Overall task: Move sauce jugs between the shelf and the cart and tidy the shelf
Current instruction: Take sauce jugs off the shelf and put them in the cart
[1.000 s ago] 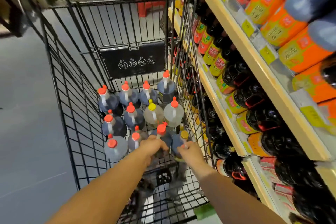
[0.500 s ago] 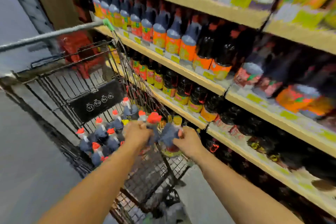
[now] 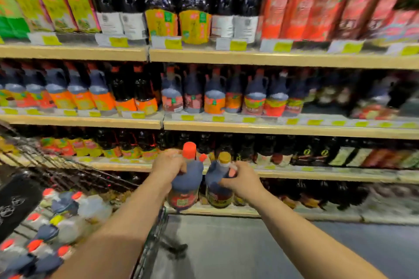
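Note:
My left hand [image 3: 169, 165] grips the neck handle of a dark sauce jug with a red cap [image 3: 187, 184]. Beside it, my right hand [image 3: 241, 180] holds a second dark jug with a yellow cap [image 3: 217, 184]. Both jugs hang upright in the air in front of the lower shelves, out of the wire cart [image 3: 74, 172] at the lower left. Inside the cart stand several more jugs [image 3: 65, 222] with red and yellow caps. The middle shelf [image 3: 272, 129] carries a row of similar blue-topped jugs [image 3: 214, 95], with a gap at its right end.
Shelving fills the whole view ahead, packed with dark sauce bottles and price tags. The cart's right rim [image 3: 149, 247] sits just under my left forearm. Grey floor [image 3: 249, 249] lies between me and the bottom shelf.
Both hands lifted the two jugs out of the cart and swung them right. My view turned from the cart to face the shelves.

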Demonstrator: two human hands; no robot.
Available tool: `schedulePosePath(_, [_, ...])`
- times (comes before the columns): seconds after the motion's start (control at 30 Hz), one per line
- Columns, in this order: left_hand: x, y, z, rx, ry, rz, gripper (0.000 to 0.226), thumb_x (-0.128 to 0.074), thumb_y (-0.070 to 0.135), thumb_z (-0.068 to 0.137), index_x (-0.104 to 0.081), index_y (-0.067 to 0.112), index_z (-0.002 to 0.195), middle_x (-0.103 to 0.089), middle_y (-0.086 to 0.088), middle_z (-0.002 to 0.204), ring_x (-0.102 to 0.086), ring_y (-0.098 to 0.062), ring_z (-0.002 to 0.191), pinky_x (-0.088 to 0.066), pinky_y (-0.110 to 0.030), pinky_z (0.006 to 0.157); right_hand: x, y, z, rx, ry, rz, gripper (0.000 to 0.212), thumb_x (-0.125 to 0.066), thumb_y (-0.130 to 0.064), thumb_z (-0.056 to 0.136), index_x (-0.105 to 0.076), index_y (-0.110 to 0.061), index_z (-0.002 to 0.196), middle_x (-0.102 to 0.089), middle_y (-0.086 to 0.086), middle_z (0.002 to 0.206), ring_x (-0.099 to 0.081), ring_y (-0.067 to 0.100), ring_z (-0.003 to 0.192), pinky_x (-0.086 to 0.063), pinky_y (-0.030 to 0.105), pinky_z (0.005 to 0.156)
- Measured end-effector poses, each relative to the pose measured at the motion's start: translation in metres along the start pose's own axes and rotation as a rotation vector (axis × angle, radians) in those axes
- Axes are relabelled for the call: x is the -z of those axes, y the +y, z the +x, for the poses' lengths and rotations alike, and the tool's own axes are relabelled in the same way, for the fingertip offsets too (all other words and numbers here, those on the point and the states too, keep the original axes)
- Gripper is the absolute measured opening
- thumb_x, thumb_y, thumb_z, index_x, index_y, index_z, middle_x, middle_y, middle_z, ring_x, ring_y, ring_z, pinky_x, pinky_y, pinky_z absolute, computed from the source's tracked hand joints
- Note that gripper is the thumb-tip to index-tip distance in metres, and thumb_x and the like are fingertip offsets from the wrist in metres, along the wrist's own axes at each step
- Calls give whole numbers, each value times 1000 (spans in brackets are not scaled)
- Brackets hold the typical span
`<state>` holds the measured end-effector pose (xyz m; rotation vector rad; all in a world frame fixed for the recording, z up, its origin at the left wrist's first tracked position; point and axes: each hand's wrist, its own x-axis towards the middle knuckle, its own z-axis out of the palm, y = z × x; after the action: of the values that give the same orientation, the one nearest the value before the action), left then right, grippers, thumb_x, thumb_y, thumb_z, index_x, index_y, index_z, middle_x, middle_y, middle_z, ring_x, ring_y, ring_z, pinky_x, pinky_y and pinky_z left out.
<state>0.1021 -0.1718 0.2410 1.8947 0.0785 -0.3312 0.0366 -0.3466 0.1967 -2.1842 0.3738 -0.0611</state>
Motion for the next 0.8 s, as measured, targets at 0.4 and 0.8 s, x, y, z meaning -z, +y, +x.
schedulePosePath(0.4, [-250, 77, 5, -10, -82, 57, 30, -51, -17, 66, -37, 8, 57, -33, -5, 61, -30, -18, 57, -21, -30, 51, 224, 150, -6, -64, 316, 34, 36, -77, -19, 74, -44, -24, 62, -48, -4, 69, -49, 16, 73, -33, 18, 53])
schedulePosePath(0.8, [-351, 133, 42, -60, -137, -105, 42, -44, -15, 58, -34, 16, 31, -32, -7, 57, -31, -22, 58, -25, -30, 53, 338, 190, 80, 70, 527, 202, 48, -77, -15, 74, -35, -31, 58, -40, -10, 59, -39, 4, 57, -31, 22, 55])
